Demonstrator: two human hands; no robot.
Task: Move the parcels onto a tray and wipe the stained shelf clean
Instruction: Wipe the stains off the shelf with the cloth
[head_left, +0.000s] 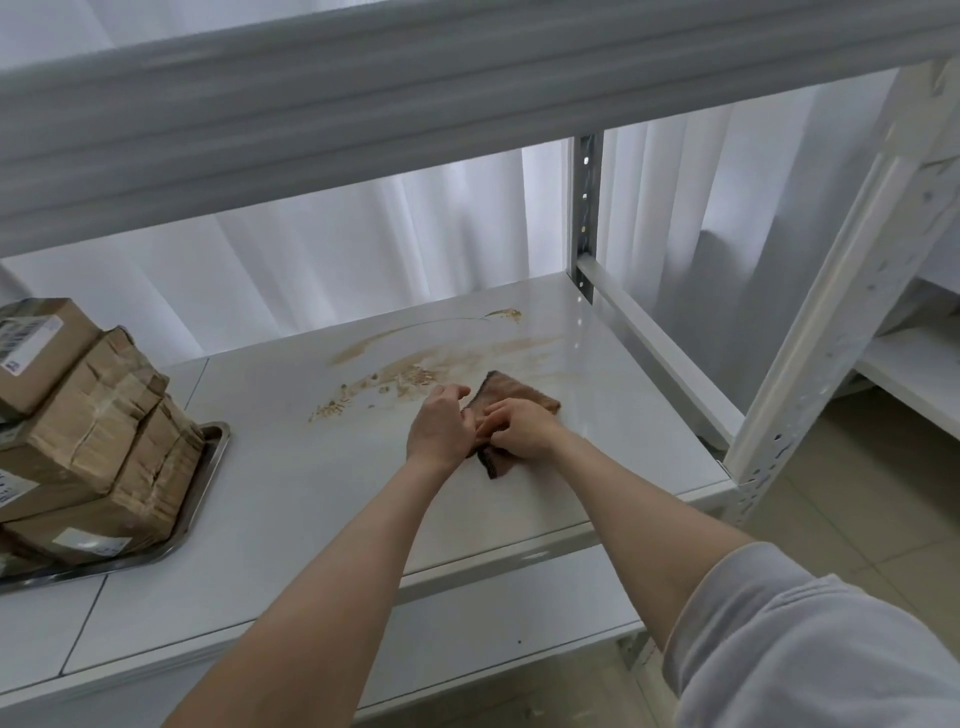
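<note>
1. White metal shelving fills the view. The shelf (291, 499) in use runs from its front edge, nearest the person, back to a slotted upright post (587, 208) at the rear right corner. A grey sleeve (805, 649) is pushed up the right arm, probably to keep it out of the mess.
2. At the left end, close to the front edge, a metal tray (208, 457) carries the cardboard parcels (93, 431). They are stacked clear of the wiping path, so the moving step looks done.
3. Both bare forearms reach over the front edge to the shelf's right half. The left hand (439, 428) and right hand (522, 428) meet on a brown cloth (511, 395), with fingers curled and pinching its near end. The cloth's far end lies flat on the shelf. This looks like folding or bunching the cloth into a firmer pad.
4. Just beyond the cloth, a brown stain (431, 364) smears toward the back edge, so the wiping looks far from finished.
5. Behind the back edge hangs a white curtain (311, 249).
</note>
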